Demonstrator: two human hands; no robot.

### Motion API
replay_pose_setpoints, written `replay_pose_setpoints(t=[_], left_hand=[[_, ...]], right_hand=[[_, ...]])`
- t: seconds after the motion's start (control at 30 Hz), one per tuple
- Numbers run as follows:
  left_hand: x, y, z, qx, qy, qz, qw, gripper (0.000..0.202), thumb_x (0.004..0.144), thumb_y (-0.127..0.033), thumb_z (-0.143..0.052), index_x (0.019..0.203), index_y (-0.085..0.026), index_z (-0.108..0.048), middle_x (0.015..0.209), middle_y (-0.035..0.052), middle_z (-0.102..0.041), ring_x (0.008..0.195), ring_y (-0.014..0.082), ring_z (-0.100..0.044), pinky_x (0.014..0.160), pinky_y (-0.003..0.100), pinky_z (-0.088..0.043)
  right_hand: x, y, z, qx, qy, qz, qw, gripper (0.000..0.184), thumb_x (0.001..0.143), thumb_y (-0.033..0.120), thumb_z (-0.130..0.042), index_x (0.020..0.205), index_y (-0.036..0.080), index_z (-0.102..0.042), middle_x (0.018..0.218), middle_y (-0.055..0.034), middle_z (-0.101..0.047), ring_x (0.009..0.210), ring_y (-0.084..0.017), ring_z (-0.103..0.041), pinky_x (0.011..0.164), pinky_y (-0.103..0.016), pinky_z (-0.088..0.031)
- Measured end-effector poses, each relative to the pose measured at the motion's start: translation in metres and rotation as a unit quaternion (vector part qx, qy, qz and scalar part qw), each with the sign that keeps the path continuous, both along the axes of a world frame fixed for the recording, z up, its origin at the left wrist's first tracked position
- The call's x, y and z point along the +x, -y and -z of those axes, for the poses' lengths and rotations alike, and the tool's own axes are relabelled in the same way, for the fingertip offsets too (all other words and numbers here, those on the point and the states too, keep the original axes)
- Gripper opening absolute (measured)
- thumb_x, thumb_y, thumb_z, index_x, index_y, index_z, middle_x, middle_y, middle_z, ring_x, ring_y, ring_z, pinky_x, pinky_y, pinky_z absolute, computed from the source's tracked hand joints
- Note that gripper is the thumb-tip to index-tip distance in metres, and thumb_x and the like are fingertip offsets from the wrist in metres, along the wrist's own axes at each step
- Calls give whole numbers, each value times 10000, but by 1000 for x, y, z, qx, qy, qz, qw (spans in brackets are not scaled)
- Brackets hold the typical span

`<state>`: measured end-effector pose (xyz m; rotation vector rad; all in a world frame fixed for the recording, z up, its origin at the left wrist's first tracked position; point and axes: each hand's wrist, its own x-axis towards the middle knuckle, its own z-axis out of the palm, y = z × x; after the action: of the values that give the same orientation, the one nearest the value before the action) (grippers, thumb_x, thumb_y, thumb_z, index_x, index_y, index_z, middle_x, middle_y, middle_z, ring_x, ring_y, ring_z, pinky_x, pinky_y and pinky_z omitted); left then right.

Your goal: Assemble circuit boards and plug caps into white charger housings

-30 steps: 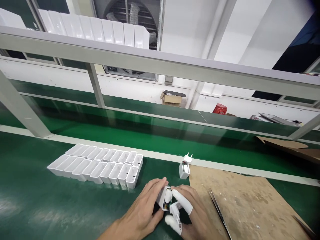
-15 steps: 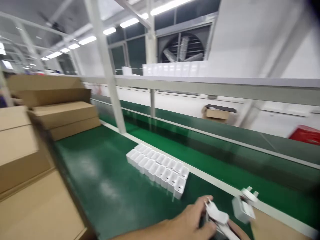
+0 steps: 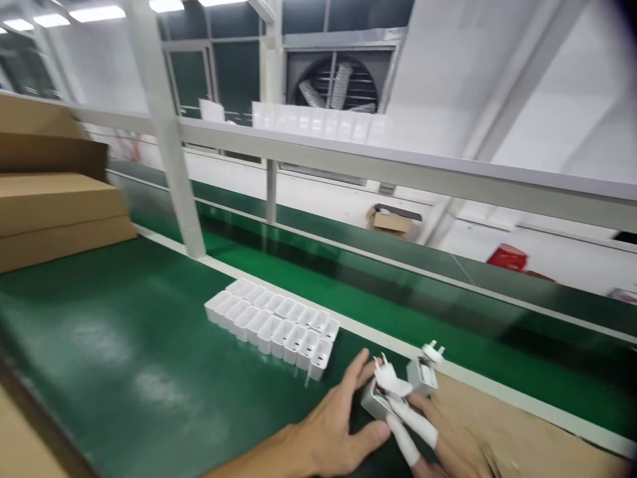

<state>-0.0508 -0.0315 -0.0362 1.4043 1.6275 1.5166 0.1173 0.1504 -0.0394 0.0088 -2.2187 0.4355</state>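
My left hand (image 3: 338,428) cups a white charger housing (image 3: 372,402) low on the green bench, thumb beneath it and fingers along its left side. A white plug cap (image 3: 391,383) with two prongs rests on top of that housing. My right hand (image 3: 442,448), with white finger cots on two fingers, pinches the cap from the right. A second housing with its plug (image 3: 423,372) stands upright just behind, untouched.
Two rows of empty white housings (image 3: 273,324) lie on the green bench (image 3: 124,345) to the left. A cardboard sheet (image 3: 507,431) lies under my right hand. Stacked cardboard boxes (image 3: 54,206) are at far left. A conveyor belt (image 3: 398,312) and grey frame rail (image 3: 398,169) run behind.
The view swung left to the boxes and has come partway back. The plug cap, earlier beside the housing in my right hand, now sits on top of the housing.
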Motion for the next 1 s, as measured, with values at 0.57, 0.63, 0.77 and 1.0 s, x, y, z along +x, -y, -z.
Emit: replay_pose_setpoints(t=[0.57,0.63,0.77,1.0], left_hand=[[-1,-23,2,-92,113,-116,983,684,1064,-670,-441,1613,-281,-320,1478,142,-620,1302,282,-627,1163,489,-482],[-2,-23,3,-94,116,-123,981,692,1056,-675,-469,1607,-276,-342,1471,139,-635,1321,289,-622,1169,484,-482],[-4,-23,5,-100,128,-123,979,701,1037,-687,-510,1582,-263,-391,1453,133,-664,1372,308,-605,1211,495,-456],[-4,-26,5,-92,164,-126,974,750,1009,-708,-556,1576,-234,-429,1422,133,-695,1388,313,-609,1243,498,-450]], right_hand=[[-13,14,21,-61,125,-37,990,518,1017,65,-483,1513,217,-461,1330,-156,-669,1164,-261,-726,949,-395,-662],[-13,14,22,-64,130,-39,989,519,1002,55,-481,1493,222,-477,1315,-148,-668,1130,-261,-729,931,-400,-667],[-15,15,20,-26,127,-9,991,495,972,56,-443,1450,177,-487,1296,-184,-670,1086,-301,-738,866,-444,-685],[-16,18,15,-29,151,2,988,429,972,70,-444,1368,207,-533,1242,-146,-692,1008,-275,-750,816,-409,-692]])
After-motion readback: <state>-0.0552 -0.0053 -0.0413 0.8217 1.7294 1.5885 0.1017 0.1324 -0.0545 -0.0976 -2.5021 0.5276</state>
